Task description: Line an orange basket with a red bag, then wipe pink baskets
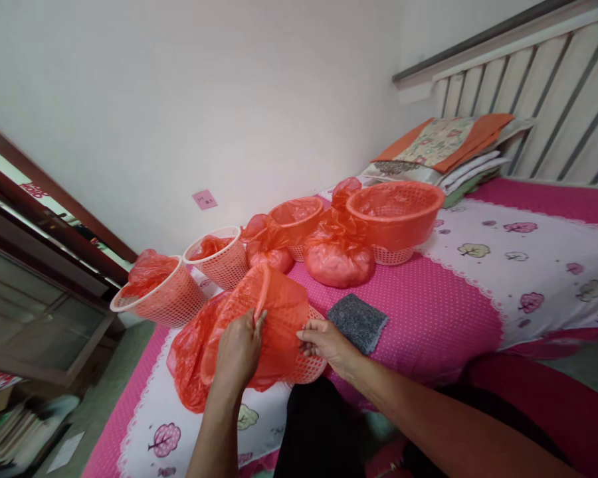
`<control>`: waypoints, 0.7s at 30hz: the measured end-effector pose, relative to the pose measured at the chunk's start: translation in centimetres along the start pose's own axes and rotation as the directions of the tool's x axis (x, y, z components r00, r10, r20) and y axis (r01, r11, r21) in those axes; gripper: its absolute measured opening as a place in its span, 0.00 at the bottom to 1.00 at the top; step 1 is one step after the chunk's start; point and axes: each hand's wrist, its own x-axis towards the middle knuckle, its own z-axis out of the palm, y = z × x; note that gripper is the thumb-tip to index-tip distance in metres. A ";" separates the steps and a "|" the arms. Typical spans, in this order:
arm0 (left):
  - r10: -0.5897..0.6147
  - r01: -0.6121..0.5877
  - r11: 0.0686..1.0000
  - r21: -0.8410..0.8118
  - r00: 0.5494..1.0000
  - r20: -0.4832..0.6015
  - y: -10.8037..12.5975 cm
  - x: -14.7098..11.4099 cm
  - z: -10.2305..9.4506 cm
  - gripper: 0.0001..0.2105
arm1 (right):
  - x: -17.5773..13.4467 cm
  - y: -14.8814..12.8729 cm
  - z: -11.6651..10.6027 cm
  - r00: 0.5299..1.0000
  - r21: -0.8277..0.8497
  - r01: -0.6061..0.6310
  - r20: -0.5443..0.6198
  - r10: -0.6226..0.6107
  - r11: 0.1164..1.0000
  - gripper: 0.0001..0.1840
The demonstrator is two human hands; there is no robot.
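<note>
A plastic mesh basket (313, 362) lies tilted on its side at the bed's near edge, its mouth facing left. A thin red plastic bag (286, 299) is folded over its rim and covers much of the outside. More of the bag bunches out on the left. My left hand (240, 348) is closed on the bag-covered rim, fingers partly hidden. My right hand (326, 342) pinches the edge of the bag against the mesh side. Just right of it lies a grey cloth (357, 322).
Behind stand several bag-lined baskets, including a white one (172, 302) and an orange-looking one (396, 226). Two tied, filled red bags (339, 262) sit between them. Folded bedding (443, 146) is stacked by the headboard (543, 99). The bed's edge (129, 398) drops off at left.
</note>
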 end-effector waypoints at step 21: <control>0.526 -0.525 0.851 0.025 0.850 -0.038 -7.5 -3.2 5.2 0.13 | 2.8 -0.2 -3.2 0.954 0.061 0.009 -0.299 0.010 0.998 0.22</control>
